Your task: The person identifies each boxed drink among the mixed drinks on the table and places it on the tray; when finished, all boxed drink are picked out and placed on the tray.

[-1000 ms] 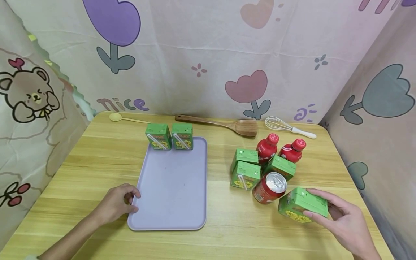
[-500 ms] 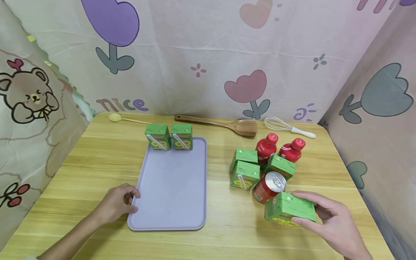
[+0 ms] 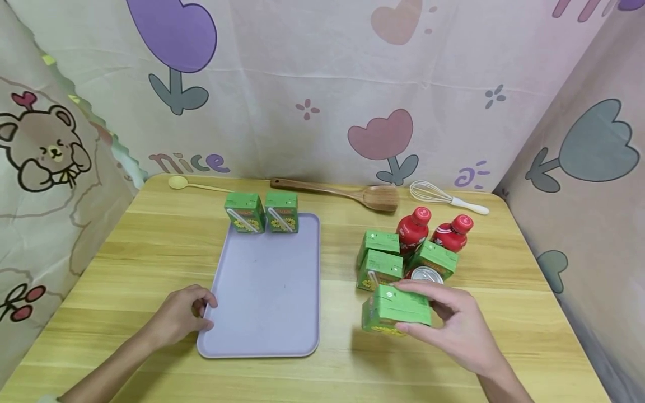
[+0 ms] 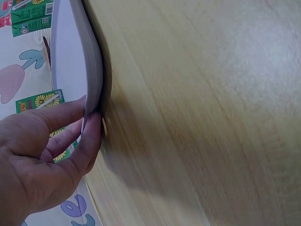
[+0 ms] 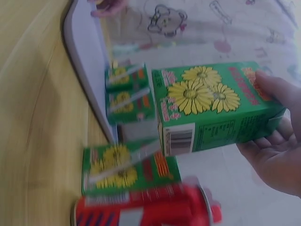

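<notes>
My right hand (image 3: 461,330) grips a green juice carton (image 3: 398,307) with yellow flowers, thumb on one side and fingers on the other. In the right wrist view this carton (image 5: 202,106) is clear of the table, its barcode showing. The left hand (image 3: 176,316) pinches the left rim of a pale purple tray (image 3: 269,291); in the left wrist view, thumb and finger meet on the tray's edge (image 4: 94,70). Two juice cartons, one left (image 3: 245,212) and one right (image 3: 282,212), stand side by side at the tray's far end.
Right of the tray stand a red can (image 3: 426,273), partly hidden by the right hand, two red bottles (image 3: 413,228) and several green cartons (image 3: 381,266). Along the back lie a yellow spoon (image 3: 179,182), a wooden spatula (image 3: 380,197) and a whisk (image 3: 435,192).
My right hand has carried the juice carton leftward, from the can's right side to in front of the can, toward the tray. The left hand and tray stay put.
</notes>
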Demonstrator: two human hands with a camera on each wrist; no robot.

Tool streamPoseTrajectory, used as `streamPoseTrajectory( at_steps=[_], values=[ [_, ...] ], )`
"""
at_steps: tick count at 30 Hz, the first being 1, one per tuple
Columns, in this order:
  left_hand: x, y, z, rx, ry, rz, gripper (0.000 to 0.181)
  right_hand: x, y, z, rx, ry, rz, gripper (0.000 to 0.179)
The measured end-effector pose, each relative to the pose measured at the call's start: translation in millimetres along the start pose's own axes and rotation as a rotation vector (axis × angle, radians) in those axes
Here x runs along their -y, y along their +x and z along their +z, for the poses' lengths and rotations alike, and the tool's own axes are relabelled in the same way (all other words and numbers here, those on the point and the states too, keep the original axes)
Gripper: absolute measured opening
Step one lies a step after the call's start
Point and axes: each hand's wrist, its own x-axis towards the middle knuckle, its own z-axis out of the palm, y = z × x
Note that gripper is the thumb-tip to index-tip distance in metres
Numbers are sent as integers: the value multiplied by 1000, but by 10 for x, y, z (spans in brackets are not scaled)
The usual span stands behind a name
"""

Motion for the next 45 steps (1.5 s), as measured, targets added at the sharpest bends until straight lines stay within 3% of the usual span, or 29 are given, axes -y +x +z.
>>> streamPoseTrajectory(
  at_steps=[6, 18, 31, 45],
  values=[
    [-1, -3, 7, -1, -3, 3, 32, -53, 212, 233, 25, 92, -64, 47],
    [4, 1, 0, 0, 6, -1, 32, -87, 599, 632, 60, 131, -46, 46],
    [6, -5, -7, -3, -7, 3, 31, -130, 1040, 1061, 93, 150, 44, 45],
    [-2, 2, 6, -18, -8, 12, 31, -280, 1507, 1582, 108, 173, 15, 46]
  ],
)
